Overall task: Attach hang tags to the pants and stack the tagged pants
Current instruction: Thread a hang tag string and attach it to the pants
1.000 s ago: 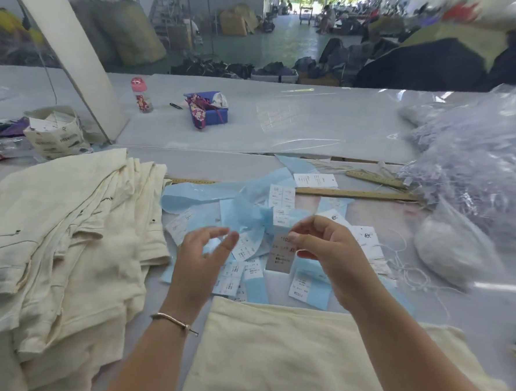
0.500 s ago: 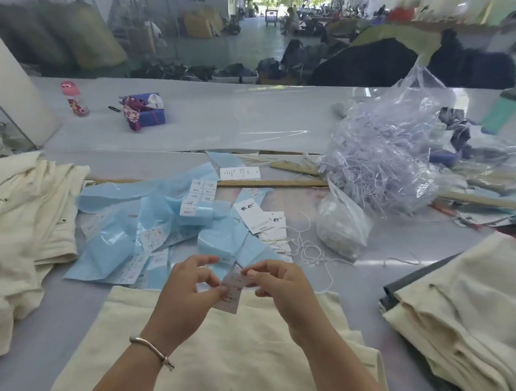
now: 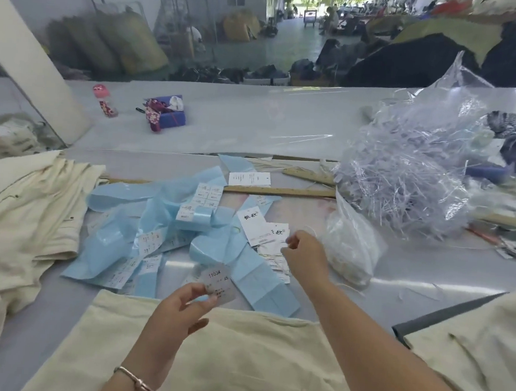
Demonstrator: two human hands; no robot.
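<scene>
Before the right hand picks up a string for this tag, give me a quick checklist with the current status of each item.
1. Small white printed sticker tag pinched in left hand: ok.
2. Right hand at the white card hang tags and thin white strings: ok.
3. String already gripped in right hand: cannot tell, fingers curled.
4. Cream folded pants lying flat in front, ready for tagging: ok.
5. Stack of cream pants on the left free to receive the next pair: ok.

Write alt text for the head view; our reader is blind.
A left hand pinches a small grey printed tag above cream pants, while the right hand reaches toward white hang tags among blue paper strips.
</scene>
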